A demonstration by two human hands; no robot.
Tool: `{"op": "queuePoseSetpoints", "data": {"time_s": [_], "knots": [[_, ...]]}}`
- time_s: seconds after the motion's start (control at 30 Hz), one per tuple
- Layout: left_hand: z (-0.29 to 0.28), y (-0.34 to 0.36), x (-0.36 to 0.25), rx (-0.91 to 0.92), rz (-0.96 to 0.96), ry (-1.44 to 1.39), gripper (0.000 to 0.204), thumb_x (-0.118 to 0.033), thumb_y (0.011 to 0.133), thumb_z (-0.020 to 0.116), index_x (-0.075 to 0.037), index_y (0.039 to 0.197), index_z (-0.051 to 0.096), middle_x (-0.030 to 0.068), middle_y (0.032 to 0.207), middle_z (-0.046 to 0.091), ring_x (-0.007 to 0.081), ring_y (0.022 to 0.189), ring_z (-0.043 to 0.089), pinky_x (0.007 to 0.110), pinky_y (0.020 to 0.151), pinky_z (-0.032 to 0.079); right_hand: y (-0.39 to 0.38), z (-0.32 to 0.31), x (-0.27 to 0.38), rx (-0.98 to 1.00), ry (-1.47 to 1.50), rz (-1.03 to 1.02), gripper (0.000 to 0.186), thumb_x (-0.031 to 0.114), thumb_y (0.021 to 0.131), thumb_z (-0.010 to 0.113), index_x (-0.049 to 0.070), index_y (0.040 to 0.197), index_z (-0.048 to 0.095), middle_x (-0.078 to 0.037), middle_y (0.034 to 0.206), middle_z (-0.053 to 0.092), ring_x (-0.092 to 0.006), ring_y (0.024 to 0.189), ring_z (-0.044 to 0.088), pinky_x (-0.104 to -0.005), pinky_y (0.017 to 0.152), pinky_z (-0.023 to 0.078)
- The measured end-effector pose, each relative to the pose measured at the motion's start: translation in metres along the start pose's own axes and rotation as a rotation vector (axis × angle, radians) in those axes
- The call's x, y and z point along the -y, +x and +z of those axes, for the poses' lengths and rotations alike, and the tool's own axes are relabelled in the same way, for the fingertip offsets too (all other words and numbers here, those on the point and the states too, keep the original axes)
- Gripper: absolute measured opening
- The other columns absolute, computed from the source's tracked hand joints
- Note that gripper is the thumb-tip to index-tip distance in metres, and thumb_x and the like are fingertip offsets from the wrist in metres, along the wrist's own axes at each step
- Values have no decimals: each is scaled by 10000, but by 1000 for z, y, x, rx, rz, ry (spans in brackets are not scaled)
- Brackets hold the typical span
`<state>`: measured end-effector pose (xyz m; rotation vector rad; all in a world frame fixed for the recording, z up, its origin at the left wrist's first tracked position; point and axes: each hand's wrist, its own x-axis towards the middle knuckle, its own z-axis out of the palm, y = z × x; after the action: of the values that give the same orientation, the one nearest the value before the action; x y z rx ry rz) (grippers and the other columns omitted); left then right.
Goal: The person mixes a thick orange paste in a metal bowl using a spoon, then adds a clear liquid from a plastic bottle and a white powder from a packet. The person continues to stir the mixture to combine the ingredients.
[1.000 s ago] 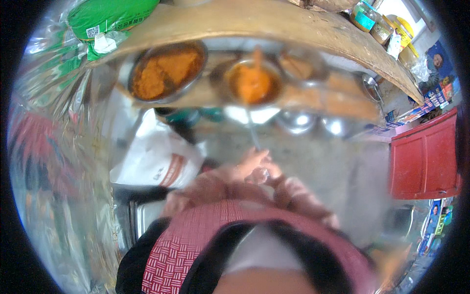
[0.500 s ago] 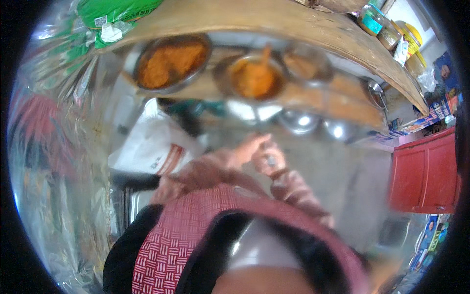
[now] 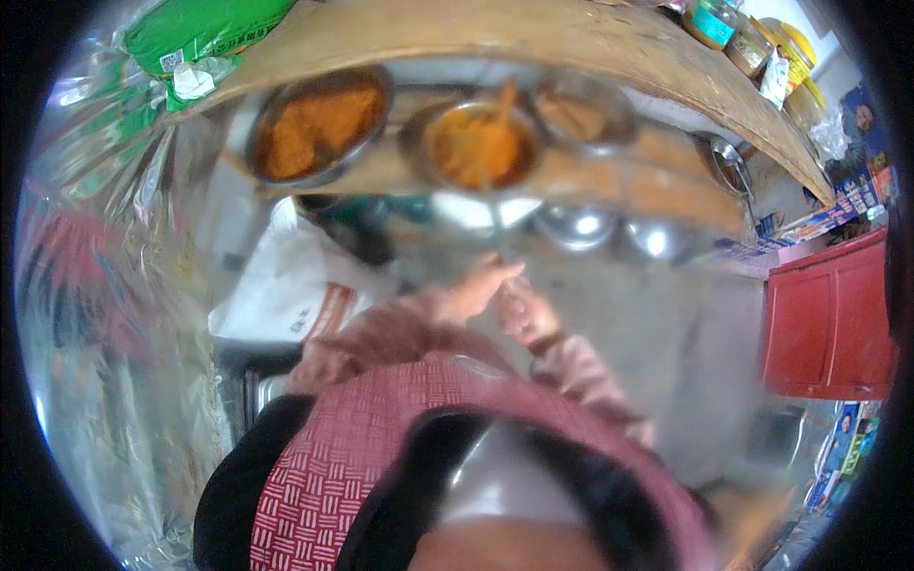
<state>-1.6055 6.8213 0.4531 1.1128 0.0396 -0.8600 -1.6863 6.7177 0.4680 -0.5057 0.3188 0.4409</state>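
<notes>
Off the counter's (image 3: 633, 179) near edge, a stick (image 3: 496, 228) points lengthwise from left hand (image 3: 484, 285) and right hand (image 3: 526, 312) toward a bowl (image 3: 417, 162); grips too blurred to tell.

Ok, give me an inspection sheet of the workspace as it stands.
Surface: wooden bench, blurred.
Things: left bowl and middle bowl hold orange food.
Clutter: white bag below the left bowl; green bag upper left; jars upper right.
Grip: left hand and right hand close together; thin stick just beyond them; hold too blurred to tell.
Cables: nothing seen.
Surroundings: red cabinet on the right, plastic sheeting on the left.
</notes>
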Motion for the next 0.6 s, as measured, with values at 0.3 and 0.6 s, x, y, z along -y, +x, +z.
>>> {"op": "queuePoseSetpoints", "data": {"time_s": [0.3,0.6], "knots": [[24,-3,-28,-22,36,38,143,-77,757,613,9,796,505,133,702,600,198,605,601,273,512,491,5,-5,0,118,246,9,191,278,871,460,135,750,491,60,476,370,-51,317,309,-195,270,225],[5,-16,-50,74,187,56,267,-255,831,557,-1,898,512,80,787,600,137,737,572,243,628,445,0,66,30,-221,-925,-190,147,179,859,481,44,812,446,-34,510,431,-135,351,405,-273,325,311]]}}
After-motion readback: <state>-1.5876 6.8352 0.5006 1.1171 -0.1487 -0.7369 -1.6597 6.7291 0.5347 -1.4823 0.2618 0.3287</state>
